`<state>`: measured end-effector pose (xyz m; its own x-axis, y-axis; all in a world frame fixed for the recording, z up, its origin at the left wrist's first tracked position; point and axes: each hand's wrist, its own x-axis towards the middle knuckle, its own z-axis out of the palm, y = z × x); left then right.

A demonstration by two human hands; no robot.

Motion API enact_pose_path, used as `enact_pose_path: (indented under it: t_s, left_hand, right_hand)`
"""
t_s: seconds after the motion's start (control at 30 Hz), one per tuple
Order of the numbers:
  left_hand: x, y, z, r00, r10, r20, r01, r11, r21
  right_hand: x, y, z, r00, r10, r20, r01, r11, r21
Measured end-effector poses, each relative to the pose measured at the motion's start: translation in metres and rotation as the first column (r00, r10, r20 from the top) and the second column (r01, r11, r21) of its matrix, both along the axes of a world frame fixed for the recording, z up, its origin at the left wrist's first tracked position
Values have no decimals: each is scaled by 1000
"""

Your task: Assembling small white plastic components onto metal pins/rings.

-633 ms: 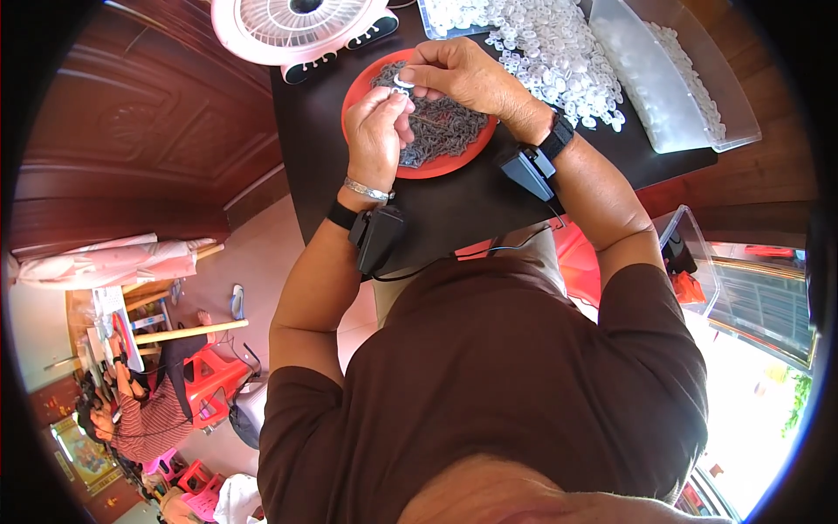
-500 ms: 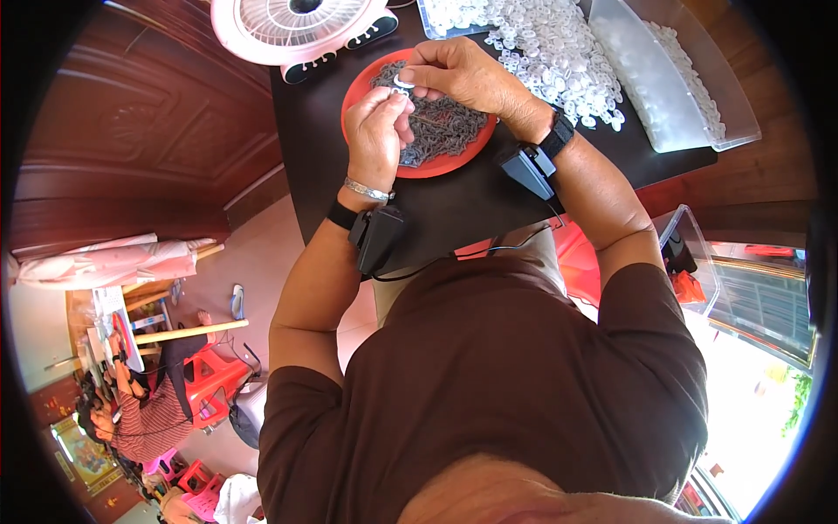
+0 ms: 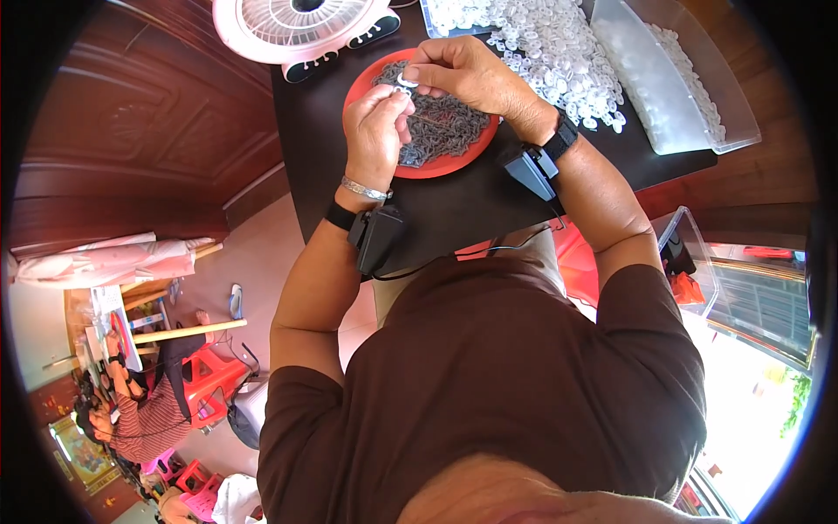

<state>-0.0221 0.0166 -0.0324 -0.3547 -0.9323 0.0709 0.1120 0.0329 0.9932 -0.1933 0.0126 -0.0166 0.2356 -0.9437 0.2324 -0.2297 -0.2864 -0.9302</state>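
While the left hand (image 3: 375,127) and right hand (image 3: 463,74) pinch a small white piece (image 3: 407,80) between their fingertips, it is positioned above the red plate (image 3: 441,168). The plate contains tangled grey pieces (image 3: 449,131). Beyond it, a blue tray (image 3: 429,24) contains white pieces (image 3: 458,13). A translucent bin (image 3: 668,122) at right contains more, beside a loose white pile (image 3: 559,65).

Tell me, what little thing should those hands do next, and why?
Perhaps gently press the small white piece: the left hand and right hand pinch close together at it, above the red plate of grey pieces.
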Motion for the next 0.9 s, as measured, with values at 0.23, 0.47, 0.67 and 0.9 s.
enact_pose_path:
  t_s: [0.23, 0.47, 0.67, 0.9]
  left_hand:
    - [0, -1, -4, 998, -2, -63, 1, 1000, -14]
    - [1, -1, -6, 999, -15, -31, 15, 1000, -4]
    - [4, -7, -10, 991, -75, -109, 85, 992, 94]
    - [7, -10, -11, 974, -36, -225, 65, 990, 124]
  right_hand:
    - [4, -1, -2, 1000, 19, -19, -18, 999, 42]
    - [4, 1, 1, 999, 43, -28, -42, 998, 44]
    - [3, 1, -5, 993, 22, -114, -31, 997, -77]
    - [16, 15, 9, 921, -131, -367, -17, 927, -374]
